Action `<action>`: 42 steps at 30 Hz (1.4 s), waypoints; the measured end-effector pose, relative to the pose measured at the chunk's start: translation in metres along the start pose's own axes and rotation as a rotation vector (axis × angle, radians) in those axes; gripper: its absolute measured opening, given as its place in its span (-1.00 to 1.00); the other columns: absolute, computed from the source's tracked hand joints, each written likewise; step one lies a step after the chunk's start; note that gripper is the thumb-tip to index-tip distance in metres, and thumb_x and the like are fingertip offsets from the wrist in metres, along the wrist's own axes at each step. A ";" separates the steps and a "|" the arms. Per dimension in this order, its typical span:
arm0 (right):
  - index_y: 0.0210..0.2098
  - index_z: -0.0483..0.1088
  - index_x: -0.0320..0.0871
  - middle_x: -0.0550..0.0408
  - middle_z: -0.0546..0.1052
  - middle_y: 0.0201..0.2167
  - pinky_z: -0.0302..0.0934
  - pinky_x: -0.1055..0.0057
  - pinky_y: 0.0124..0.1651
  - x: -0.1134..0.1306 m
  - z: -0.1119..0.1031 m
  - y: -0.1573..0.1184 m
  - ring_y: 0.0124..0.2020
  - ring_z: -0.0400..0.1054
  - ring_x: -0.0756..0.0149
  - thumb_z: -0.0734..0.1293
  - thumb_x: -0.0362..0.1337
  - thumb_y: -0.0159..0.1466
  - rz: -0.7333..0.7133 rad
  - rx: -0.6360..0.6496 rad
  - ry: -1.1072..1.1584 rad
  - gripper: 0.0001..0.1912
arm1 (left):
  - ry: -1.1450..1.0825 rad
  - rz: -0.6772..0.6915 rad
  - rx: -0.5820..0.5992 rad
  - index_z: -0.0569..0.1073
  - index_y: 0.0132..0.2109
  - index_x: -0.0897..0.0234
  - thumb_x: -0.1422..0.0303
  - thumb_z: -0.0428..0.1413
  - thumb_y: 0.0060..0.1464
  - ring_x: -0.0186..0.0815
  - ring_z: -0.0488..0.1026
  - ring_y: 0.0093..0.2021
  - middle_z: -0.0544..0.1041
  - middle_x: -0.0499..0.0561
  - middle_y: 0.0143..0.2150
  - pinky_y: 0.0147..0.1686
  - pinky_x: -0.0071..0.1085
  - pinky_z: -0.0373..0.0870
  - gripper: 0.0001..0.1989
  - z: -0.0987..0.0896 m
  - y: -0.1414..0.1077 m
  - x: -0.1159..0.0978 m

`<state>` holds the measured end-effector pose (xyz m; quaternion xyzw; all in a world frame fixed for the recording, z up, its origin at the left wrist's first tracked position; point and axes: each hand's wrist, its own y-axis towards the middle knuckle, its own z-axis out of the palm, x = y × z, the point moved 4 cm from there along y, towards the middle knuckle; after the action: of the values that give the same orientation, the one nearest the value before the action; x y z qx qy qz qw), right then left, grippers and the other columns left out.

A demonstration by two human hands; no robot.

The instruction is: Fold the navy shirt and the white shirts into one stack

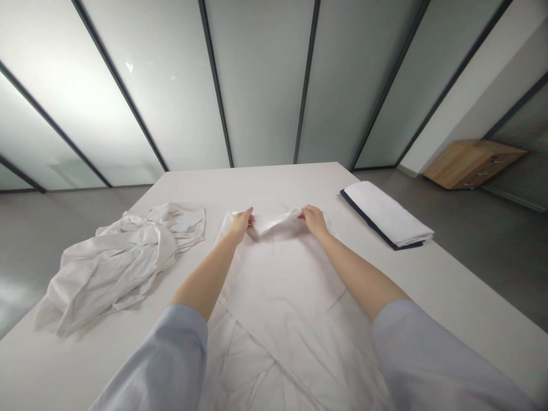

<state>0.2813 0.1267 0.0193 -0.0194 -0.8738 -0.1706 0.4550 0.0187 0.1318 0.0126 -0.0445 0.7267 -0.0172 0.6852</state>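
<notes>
Head view: your hands are at the white collar [274, 221] of a white garment [278, 302].
Left hand: your left hand [240, 224] has its fingers together, pinching the collar's left end.
Right hand: your right hand [314, 221] does the same at the right end — the collar is lifted between them.
Garment: lies spread on the white table [428, 291], under your forearms.
Left of it: a crumpled white cloth [120, 262], just beside.
Right of it: a folded white cloth with navy edging [387, 214] — well clear of your hand.
Beyond: a wooden cabinet [473, 164] on the floor.

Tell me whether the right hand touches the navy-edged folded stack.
Apart: the head view shows tabletop between the right hand and the folded stack.
</notes>
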 end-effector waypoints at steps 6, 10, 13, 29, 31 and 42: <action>-0.30 0.49 -0.19 0.03 0.57 -0.36 0.25 0.44 -0.22 -0.006 0.004 -0.005 -0.31 0.42 0.27 0.21 -0.25 0.14 0.161 0.042 -0.037 -0.74 | 0.476 0.007 -0.112 0.42 0.06 0.27 0.28 0.13 0.10 -0.39 0.46 -0.44 0.52 -0.07 -0.43 -0.42 -0.51 0.35 -0.63 -0.003 -0.014 -0.004; 0.01 0.44 -0.19 -0.01 0.57 -0.21 0.23 0.39 -0.09 -0.002 0.003 -0.013 -0.17 0.42 0.22 0.24 -0.29 0.19 0.087 0.086 -0.311 -0.60 | 0.859 0.057 -0.060 0.53 -0.01 0.27 0.25 0.01 0.20 -0.26 0.53 -0.19 0.61 0.07 -0.27 -0.19 -0.43 0.41 -0.68 -0.010 -0.022 -0.009; -0.02 0.49 -0.14 -0.09 0.53 -0.12 0.18 0.34 0.01 0.003 0.001 -0.022 -0.03 0.35 0.13 0.24 -0.19 0.27 -0.036 0.144 -0.593 -0.66 | 1.143 0.112 -0.082 0.53 0.03 0.23 0.11 0.02 0.18 -0.11 0.47 0.02 0.57 0.17 -0.04 -0.03 -0.30 0.38 -0.59 -0.017 -0.031 -0.010; 0.39 -0.01 -0.18 -0.19 -0.01 0.41 -0.30 -0.04 0.35 -0.015 0.010 -0.034 0.41 -0.19 -0.06 -0.04 0.17 0.36 -0.003 0.390 -0.802 -0.22 | 1.406 0.099 0.118 0.00 0.42 0.29 -0.19 -0.25 0.17 0.21 -0.18 0.42 -0.08 0.28 0.45 0.31 0.07 -0.16 -0.14 0.017 -0.039 0.016; 0.40 -0.03 -0.17 -0.19 -0.03 0.42 -0.29 -0.02 0.35 -0.018 0.008 -0.034 0.41 -0.21 -0.05 -0.05 0.18 0.36 0.016 0.396 -0.802 -0.21 | 1.402 0.111 0.108 -0.01 0.42 0.31 -0.20 -0.25 0.16 0.20 -0.19 0.42 -0.09 0.28 0.45 0.32 0.06 -0.19 -0.11 0.014 -0.037 0.018; 0.39 -0.01 -0.19 -0.20 -0.04 0.42 -0.28 -0.02 0.34 -0.015 0.012 -0.027 0.41 -0.21 -0.04 -0.03 0.15 0.37 0.000 0.388 -0.810 -0.24 | 1.381 0.203 0.100 -0.09 0.43 0.32 -0.11 -0.23 0.21 0.08 -0.18 0.44 -0.13 0.28 0.46 0.29 0.12 -0.09 -0.18 0.026 -0.085 0.009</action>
<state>0.2754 0.1073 -0.0070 0.0009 -0.9973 0.0177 0.0714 0.0476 0.0474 0.0092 0.0761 0.9949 -0.0110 0.0659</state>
